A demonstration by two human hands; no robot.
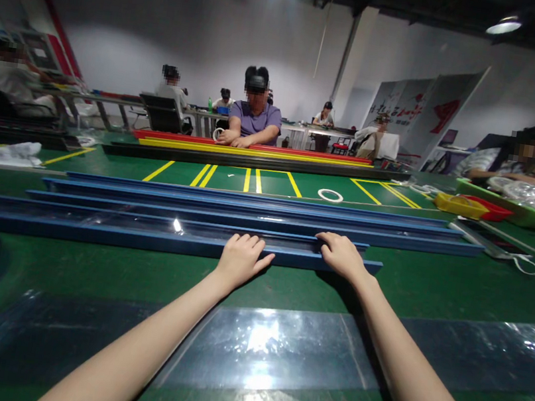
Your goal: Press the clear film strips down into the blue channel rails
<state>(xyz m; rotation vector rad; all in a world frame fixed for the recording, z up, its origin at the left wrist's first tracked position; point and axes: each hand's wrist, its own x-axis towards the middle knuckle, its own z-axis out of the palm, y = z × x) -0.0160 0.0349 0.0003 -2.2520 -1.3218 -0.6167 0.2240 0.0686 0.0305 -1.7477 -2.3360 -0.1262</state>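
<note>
Both my arms reach forward over a green table [435, 292]. My left hand [240, 258] rests on the near edge of the closest long blue channel strip [142, 230], fingers curled over its rim. My right hand [342, 255] grips the same strip a little to the right, fingers bent over its top edge. Two more blue strips [255, 212] lie parallel just behind it. A clear plastic sheet [265, 348] lies flat on the table under my forearms.
Red, yellow and black strips [254, 153] lie farther back in front of a seated person in a purple shirt. A white ring [330, 195] sits mid-table. A green tray [518, 208] with plastic wrap and yellow and red bins stands at right. Other people sit at tables behind.
</note>
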